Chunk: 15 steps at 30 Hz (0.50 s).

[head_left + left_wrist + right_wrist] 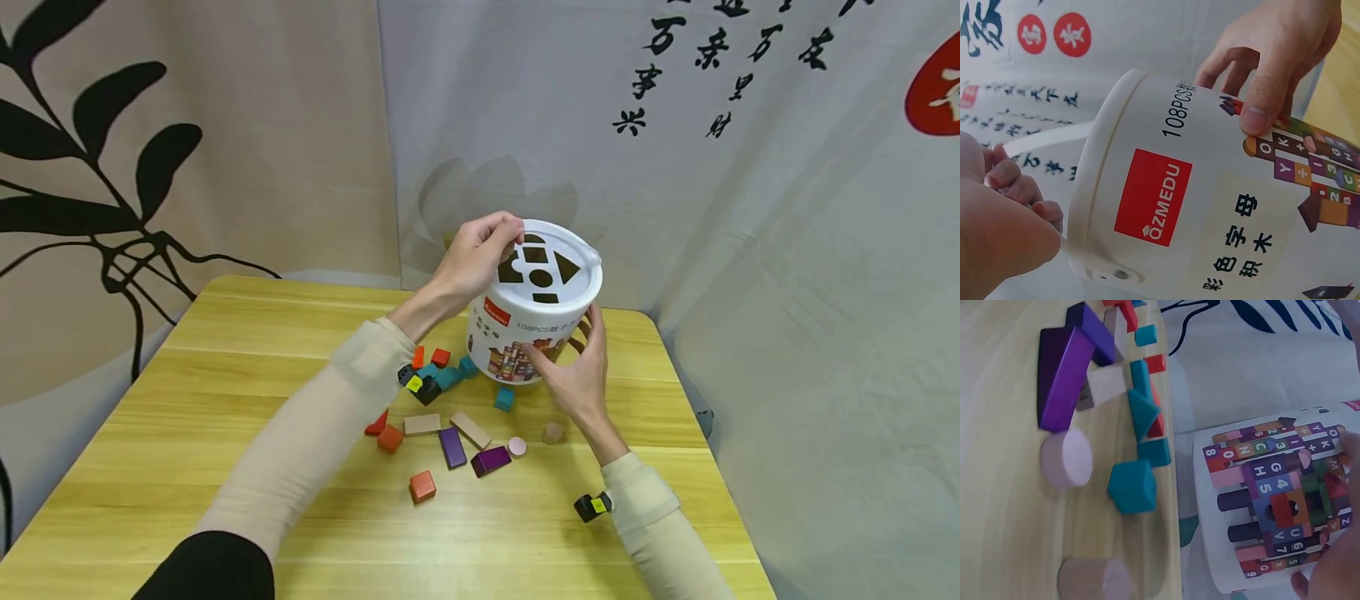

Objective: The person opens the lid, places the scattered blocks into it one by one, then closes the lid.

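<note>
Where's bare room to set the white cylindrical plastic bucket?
Yellow wooden tabletop is bare left of the beige left sleeve and in front of the nearest orange wooden cube. Crowded with multicoloured wooden blocks: between bucket and cube.

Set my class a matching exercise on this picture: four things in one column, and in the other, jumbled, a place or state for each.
Column one
1. Left hand
2. Right hand
3. Lid
4. Pink round block

Column two
A. On the table, next to a purple block
B. White, with cut-out shapes
C. Gripping the white handle
D. Thumb resting on the printed side of the bucket

Right pairs: 1-C, 2-D, 3-B, 4-A
</note>
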Each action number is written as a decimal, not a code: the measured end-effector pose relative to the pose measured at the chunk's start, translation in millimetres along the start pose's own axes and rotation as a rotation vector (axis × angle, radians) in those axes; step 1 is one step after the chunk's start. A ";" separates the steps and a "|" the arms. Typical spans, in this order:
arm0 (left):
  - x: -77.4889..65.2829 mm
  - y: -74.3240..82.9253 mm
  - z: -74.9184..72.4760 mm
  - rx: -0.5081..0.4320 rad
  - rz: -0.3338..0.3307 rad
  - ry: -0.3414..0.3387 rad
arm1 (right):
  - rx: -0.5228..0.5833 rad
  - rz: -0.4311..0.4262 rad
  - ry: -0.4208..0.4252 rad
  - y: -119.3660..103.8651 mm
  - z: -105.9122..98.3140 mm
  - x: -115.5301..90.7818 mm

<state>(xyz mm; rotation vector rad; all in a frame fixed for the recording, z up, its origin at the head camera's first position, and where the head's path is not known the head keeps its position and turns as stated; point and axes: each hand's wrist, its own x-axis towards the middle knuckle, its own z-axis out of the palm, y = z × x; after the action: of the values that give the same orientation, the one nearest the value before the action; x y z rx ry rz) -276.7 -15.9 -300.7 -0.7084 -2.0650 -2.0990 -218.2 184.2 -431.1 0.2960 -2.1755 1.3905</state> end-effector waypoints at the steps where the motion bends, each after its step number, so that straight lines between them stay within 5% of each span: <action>1: -2.2 2.9 -2.6 -0.002 0.004 0.006 | -0.002 -0.007 -0.006 3.2 1.9 0.8; 5: -10.9 13.1 -13.1 -0.015 0.020 0.028 | -0.010 -0.029 -0.032 13.8 10.0 4.0; 15: -33.2 33.0 -39.8 -0.053 0.061 0.070 | 0.089 -0.109 -0.090 -45.2 23.1 3.7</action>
<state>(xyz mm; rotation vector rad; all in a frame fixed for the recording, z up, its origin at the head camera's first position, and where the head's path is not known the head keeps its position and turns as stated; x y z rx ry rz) -244.1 -64.5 -282.3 -0.6852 -1.9334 -2.1212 -208.1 143.9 -401.7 0.5124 -2.1378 1.4396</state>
